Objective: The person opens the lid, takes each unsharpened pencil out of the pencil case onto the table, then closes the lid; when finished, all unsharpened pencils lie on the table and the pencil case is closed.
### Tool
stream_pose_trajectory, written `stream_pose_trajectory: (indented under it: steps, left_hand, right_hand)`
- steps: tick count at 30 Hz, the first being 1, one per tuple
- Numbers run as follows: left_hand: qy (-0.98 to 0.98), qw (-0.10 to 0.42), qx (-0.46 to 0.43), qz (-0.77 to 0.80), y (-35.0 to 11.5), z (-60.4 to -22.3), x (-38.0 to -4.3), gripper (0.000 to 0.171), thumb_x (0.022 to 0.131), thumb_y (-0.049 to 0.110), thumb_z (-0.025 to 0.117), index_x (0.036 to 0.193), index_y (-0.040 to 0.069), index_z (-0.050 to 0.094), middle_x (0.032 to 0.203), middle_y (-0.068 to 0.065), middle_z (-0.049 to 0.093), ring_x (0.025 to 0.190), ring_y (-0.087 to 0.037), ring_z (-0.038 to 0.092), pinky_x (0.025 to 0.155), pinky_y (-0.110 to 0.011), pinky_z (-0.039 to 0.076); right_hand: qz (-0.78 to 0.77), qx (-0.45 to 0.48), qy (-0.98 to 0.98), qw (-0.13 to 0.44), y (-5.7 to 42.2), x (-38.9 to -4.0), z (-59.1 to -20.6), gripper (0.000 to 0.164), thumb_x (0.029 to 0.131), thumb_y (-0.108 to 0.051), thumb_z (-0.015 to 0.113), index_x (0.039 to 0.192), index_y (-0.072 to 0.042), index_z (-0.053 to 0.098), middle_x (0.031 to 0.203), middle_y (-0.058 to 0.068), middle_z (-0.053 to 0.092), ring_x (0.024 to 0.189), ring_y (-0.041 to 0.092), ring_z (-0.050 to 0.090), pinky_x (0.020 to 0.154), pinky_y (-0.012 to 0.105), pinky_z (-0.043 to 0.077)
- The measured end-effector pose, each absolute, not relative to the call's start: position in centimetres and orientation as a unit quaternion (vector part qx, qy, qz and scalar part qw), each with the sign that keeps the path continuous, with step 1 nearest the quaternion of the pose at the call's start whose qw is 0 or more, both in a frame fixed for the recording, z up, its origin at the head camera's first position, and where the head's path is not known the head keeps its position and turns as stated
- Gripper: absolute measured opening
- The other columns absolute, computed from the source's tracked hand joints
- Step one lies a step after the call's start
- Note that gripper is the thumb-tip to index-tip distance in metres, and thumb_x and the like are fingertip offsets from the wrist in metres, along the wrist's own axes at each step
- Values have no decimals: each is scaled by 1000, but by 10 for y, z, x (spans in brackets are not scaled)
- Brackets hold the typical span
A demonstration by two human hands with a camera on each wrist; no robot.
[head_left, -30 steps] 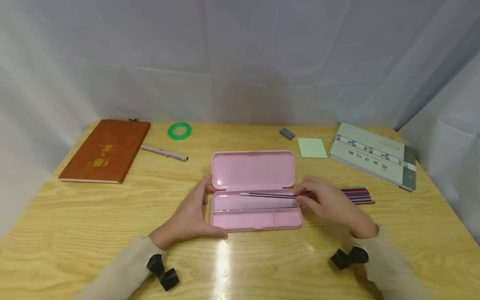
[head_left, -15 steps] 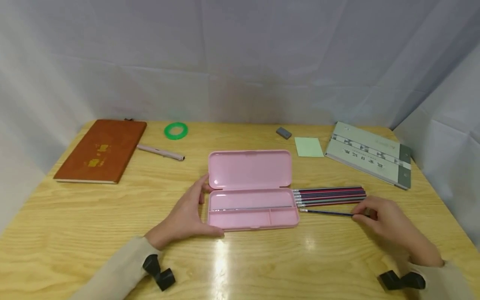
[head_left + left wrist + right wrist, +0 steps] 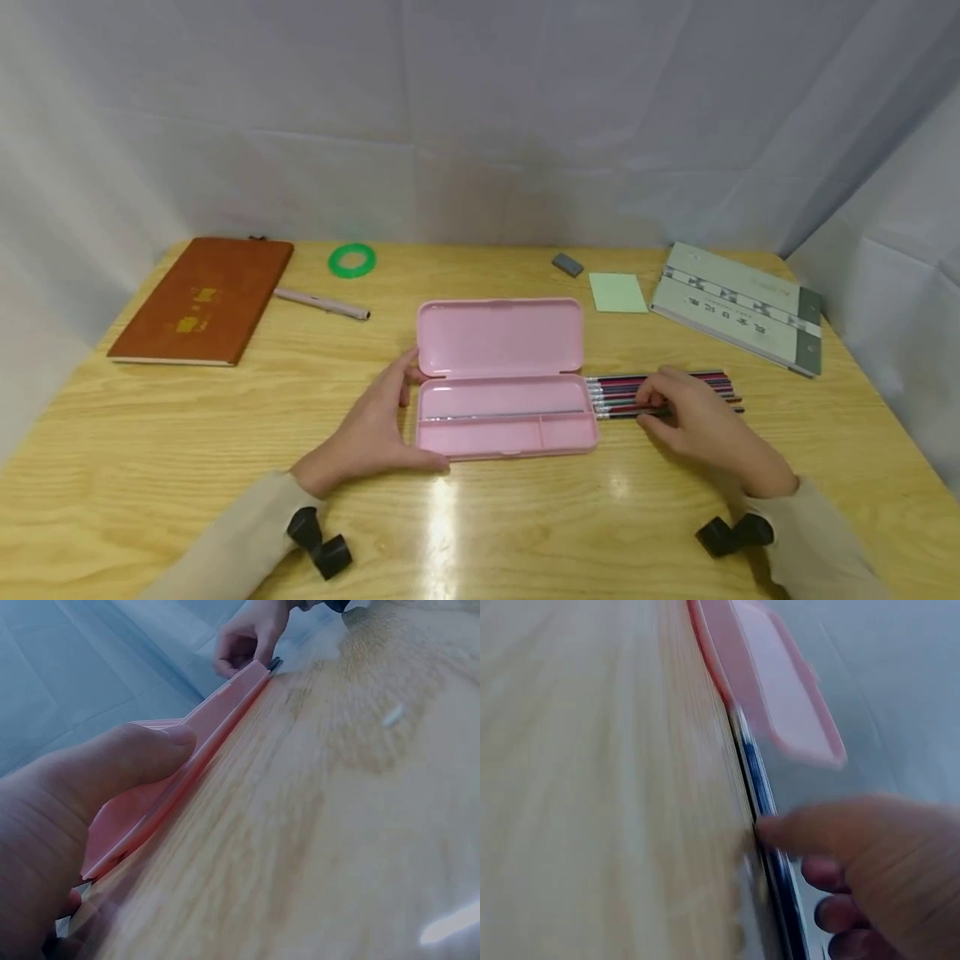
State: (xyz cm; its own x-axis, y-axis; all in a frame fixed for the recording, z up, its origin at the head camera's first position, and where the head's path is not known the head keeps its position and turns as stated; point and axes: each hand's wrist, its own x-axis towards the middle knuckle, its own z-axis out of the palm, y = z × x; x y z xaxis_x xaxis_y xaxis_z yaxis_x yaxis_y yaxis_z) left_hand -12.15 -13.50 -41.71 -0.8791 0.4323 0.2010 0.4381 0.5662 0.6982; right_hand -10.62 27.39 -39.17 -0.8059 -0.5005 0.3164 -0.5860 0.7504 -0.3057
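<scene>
A pink pencil case (image 3: 457, 437) stands with its lid raised, a divider running along its tray. One slim pencil (image 3: 502, 415) lies in the long rear compartment. My left hand (image 3: 371, 425) grips the case's left end, thumb along the front wall and fingers behind. Beside the case's right end lies a row of dark and red striped pencils (image 3: 618, 387), their silver ends towards it. My right hand (image 3: 697, 417) pinches the nearest pencil (image 3: 757, 776) of the row, its thumb against the shaft in the right wrist view. The fingers partly hide the row.
A brown notebook (image 3: 202, 304) and a pale pen (image 3: 322, 302) lie at left. Behind the case are a green tape ring (image 3: 332, 261), a grey eraser (image 3: 567, 265) and a green sticky note pad (image 3: 618, 292). A grey-green notebook (image 3: 735, 312) lies at far right.
My right hand carried a pencil from above the case to the table on the right, then brought it up against the row. The left hand kept its hold on the case.
</scene>
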Motion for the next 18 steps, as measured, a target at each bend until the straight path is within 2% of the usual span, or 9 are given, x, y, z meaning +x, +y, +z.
stream_pose_trajectory:
  steps: [7, 11, 18]
  left_hand:
    - [-884, 10, -250, -395, -134, -415, -123, 137, 45, 51, 93, 154, 12, 18, 119, 3, 53, 87, -12, 42, 72, -26, 39]
    - [-884, 10, -250, -396, -134, -414, -122, 137, 45, 52, 93, 153, 13, 18, 119, 2, 53, 88, -12, 42, 73, -26, 39]
    - [-884, 10, -240, -401, -135, -417, -121, 138, 43, 53, 92, 153, 14, 18, 119, 4, 52, 88, -12, 43, 73, -26, 40]
  right_hand:
    - [239, 332, -909, 83, 219, -126, -388, 7, 85, -12, 72, 88, -15, 66, 80, -7, 55, 67, 2, 47, 62, 23, 44]
    - [239, 364, -897, 73, 191, -130, -386, 6, 84, -18, 73, 87, -16, 68, 77, -9, 55, 65, 2, 47, 60, 21, 42]
    - [231, 367, -901, -2, 158, -131, -387, 8, 87, -24, 71, 88, -17, 69, 75, -10, 55, 63, 1, 44, 58, 18, 39]
